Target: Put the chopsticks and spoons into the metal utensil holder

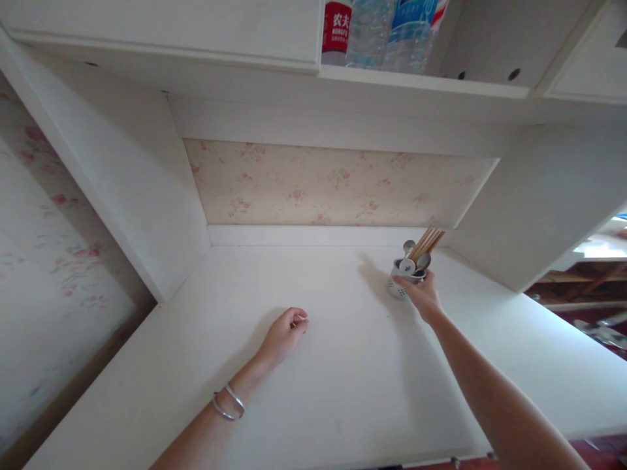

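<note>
My right hand [424,295] reaches far across the white counter [323,372] and grips the rim of a small white perforated utensil holder [400,282]. The holder stands near the back right corner and carries wooden chopsticks [427,242] and a few metal spoons [410,258]. My left hand [286,334] rests on the counter left of centre, its fingers curled loosely with nothing visible in them. Two silver bangles [228,403] circle that wrist.
A floral wallpaper panel [328,186] backs the alcove, with white side walls left and right. Overhead, a shelf [421,81] carries plastic water bottles [372,29] and a red-labelled bottle [336,29]. Wooden furniture [578,284] shows beyond the counter's right edge.
</note>
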`<state>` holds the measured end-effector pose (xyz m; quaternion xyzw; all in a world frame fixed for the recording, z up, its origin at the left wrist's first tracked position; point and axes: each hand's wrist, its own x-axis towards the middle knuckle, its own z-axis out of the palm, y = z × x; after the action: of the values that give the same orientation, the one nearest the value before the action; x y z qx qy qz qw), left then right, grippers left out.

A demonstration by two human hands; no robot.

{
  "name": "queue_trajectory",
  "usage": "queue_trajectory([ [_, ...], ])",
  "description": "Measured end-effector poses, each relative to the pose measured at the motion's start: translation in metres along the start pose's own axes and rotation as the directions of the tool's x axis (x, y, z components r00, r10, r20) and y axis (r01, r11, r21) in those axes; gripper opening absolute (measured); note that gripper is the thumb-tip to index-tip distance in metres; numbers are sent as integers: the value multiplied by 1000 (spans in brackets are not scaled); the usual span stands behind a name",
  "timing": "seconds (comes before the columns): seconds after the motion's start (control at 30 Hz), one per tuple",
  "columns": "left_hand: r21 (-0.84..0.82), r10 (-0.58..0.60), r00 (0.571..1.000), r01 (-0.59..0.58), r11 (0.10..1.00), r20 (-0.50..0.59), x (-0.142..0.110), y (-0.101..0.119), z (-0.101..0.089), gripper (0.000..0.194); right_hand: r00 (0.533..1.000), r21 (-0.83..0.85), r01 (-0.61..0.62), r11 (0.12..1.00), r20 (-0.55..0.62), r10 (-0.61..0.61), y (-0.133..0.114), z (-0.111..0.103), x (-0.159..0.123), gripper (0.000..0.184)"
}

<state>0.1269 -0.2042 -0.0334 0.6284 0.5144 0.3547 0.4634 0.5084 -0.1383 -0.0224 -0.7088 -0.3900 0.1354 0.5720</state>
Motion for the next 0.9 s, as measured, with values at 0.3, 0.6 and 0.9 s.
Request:
queue_trajectory([
  [0.3,6,17,1000,-17,1000,7,0,-2,0,27,997,107,-8,994,73,0,8,-1,-1,82],
  [0.6,7,24,1000,-25,1000,5,-2,1,-1,27,986,52,-79,996,148,71,12,-8,-7,80],
  [0.9,2,28,1000,-28,1000,14,0,-6,-1,26,958,-16,-222,975,184,221,-2,-36,-22,111],
])
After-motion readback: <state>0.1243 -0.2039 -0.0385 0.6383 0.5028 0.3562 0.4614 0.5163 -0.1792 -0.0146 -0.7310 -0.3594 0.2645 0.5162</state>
